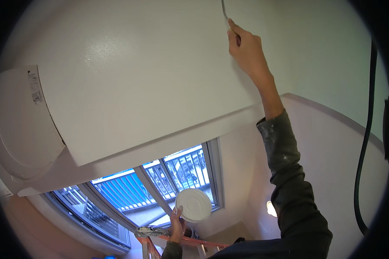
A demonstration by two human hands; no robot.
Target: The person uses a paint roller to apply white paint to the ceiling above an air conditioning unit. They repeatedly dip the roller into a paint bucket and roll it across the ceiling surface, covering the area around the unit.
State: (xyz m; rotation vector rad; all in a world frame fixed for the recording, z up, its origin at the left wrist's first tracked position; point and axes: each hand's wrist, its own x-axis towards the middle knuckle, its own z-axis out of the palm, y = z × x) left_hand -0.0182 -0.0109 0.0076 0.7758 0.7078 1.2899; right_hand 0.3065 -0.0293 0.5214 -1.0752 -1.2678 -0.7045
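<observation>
High up, my right hand (247,51) is raised to the white painted surface overhead (151,82). Its fingers are closed around the handle of a thin tool with a grey metal rod (224,8); the tool's far end lies outside the view, so its kind is hidden. Lower down, my left hand (177,225) grips a round white lid (193,205) by its edge, thumb on the face. The lid's face has whitish smears, perhaps paint. A wet-looking shiny patch (103,51) shows on the overhead surface, left of my right hand.
An orange ladder (205,244) with a paint-spattered top stands below me. A white wall-mounted air conditioner (26,125) is at the left. Sliding windows (129,194) give onto a railed balcony. A black cable (365,142) hangs at right; a lit lamp (271,209) shows low down.
</observation>
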